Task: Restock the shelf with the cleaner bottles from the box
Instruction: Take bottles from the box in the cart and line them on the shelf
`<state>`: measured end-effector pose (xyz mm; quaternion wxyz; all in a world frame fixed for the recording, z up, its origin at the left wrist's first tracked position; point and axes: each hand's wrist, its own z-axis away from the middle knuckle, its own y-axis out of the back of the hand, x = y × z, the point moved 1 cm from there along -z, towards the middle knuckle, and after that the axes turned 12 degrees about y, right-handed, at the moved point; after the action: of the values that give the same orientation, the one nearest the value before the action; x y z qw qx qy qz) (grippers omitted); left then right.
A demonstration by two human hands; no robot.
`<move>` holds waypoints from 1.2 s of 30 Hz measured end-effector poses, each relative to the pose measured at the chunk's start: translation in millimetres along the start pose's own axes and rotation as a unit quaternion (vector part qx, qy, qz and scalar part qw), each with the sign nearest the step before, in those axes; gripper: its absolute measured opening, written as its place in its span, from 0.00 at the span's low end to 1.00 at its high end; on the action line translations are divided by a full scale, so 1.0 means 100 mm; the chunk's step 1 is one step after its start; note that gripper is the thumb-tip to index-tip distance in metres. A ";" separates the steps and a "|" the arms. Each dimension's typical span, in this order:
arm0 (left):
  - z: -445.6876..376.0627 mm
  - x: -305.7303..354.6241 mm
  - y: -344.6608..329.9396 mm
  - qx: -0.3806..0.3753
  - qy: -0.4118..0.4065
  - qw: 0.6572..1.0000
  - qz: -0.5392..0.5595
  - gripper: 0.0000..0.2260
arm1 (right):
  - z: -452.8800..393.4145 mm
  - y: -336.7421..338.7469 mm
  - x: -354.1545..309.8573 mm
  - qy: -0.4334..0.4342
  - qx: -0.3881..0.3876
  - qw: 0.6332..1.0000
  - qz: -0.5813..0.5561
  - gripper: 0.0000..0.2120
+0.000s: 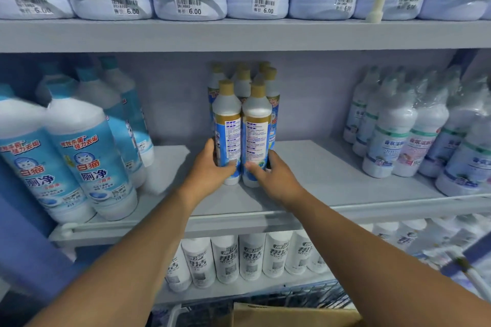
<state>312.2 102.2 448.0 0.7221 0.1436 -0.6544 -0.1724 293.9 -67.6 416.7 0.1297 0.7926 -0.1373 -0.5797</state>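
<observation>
Two white cleaner bottles with tan caps and blue labels stand upright side by side on the middle shelf [318, 167]. My left hand [210, 167] grips the left bottle [227, 119] low on its side. My right hand [273, 175] holds the right bottle [256, 125] near its base. Several more tan-capped bottles [265, 74] stand in rows right behind these two. The cardboard box [292, 314] shows at the bottom edge, below my arms; its inside is hidden.
Large blue-labelled bottles [79, 162] crowd the shelf's left end, white wrapped bottles [414, 135] its right end. The upper shelf [239, 34] carries pale jugs with 6.00 price tags. White bottles [249, 257] line the lower shelf. A wire cart [305, 295] sits beneath.
</observation>
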 end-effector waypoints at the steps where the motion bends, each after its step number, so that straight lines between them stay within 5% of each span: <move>1: -0.01 -0.02 -0.01 0.006 0.002 1.000 0.002 0.23 | -0.01 0.00 0.02 -0.003 0.003 1.000 -0.003 0.24; 15: -0.57 -0.21 -0.16 0.180 -0.014 0.981 -0.077 0.27 | -0.26 -0.15 0.15 -0.001 0.054 0.999 -0.001 0.23; 36: -0.86 -0.46 -0.25 0.185 -0.006 0.982 -0.039 0.20 | -0.31 -0.15 0.37 -0.013 0.038 0.999 -0.005 0.25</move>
<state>392.1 98.2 387.5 0.6717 0.2989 -0.6734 -0.0769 335.4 -66.0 388.3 0.0946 0.7902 -0.1568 -0.5848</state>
